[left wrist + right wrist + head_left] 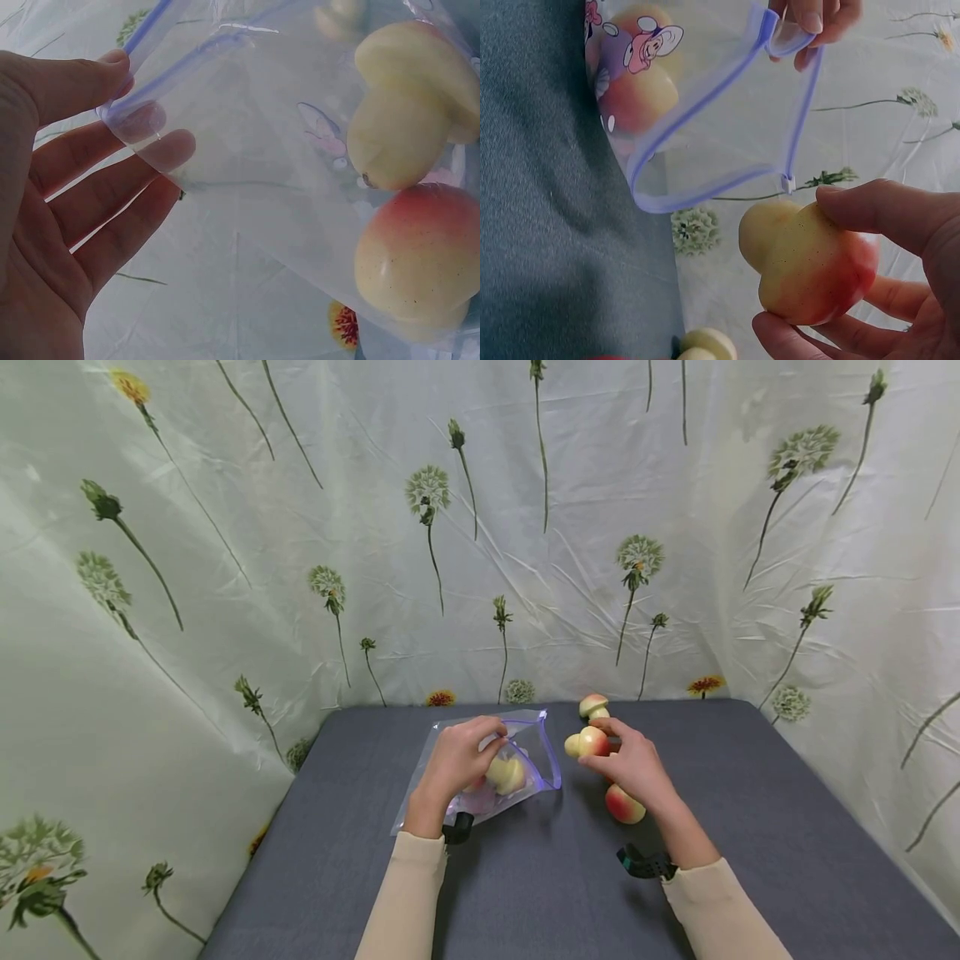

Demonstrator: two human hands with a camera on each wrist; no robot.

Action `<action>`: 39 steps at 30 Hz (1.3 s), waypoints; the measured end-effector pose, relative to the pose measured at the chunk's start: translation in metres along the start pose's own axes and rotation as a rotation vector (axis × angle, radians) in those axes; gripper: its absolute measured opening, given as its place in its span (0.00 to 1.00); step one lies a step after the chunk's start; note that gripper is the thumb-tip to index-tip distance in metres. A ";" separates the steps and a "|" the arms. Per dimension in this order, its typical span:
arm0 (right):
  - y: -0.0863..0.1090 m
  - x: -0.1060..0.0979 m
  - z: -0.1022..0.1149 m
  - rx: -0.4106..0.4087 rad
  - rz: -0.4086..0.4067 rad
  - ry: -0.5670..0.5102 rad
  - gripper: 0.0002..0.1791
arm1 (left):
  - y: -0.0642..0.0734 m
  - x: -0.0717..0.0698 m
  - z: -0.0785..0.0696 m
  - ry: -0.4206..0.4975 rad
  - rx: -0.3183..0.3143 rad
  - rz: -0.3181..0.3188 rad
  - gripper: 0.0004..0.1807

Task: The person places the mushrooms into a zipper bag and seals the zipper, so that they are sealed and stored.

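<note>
My left hand [456, 762] pinches the purple-edged rim of a clear zip bag [552, 753] between thumb and index finger. The bag's mouth gapes towards the right, and a white slider shows at its corner in the right wrist view. Inside lie several toy mushrooms [409, 112], cream with red-tinged caps. My right hand [636, 766] grips another toy mushroom [817, 262], its cream stem pointing left to the bag's opening, apart from it. One mushroom [593, 705] stands behind the right hand and another [625, 805] lies below it; something reddish between them is mostly hidden.
A dark grey cloth-covered table [322, 877] carries everything. Behind and beside it hangs a pale curtain [480, 568] with a dandelion print. Dark bands [647, 863] circle both wrists.
</note>
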State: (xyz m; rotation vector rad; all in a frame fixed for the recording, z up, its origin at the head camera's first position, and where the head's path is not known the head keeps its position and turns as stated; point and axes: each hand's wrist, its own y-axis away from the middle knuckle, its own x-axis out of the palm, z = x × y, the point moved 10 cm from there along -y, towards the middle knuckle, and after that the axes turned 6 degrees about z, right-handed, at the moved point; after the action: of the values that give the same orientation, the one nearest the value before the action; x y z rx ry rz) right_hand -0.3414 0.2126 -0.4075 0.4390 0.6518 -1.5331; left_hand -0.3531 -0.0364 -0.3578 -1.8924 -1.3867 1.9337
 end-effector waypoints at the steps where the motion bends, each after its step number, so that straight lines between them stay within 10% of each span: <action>1: -0.001 0.001 0.001 0.002 0.002 0.003 0.36 | 0.000 0.000 0.000 0.001 0.001 0.001 0.06; 39: -0.007 0.049 0.028 -0.028 0.121 -0.187 0.32 | 0.000 0.000 -0.002 -0.029 -0.015 0.034 0.05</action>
State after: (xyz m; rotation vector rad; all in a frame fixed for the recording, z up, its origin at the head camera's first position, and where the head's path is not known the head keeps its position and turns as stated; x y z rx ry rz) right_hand -0.3493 0.1572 -0.4165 0.3035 0.4920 -1.4285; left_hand -0.3519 -0.0352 -0.3578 -1.9143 -1.3894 1.9794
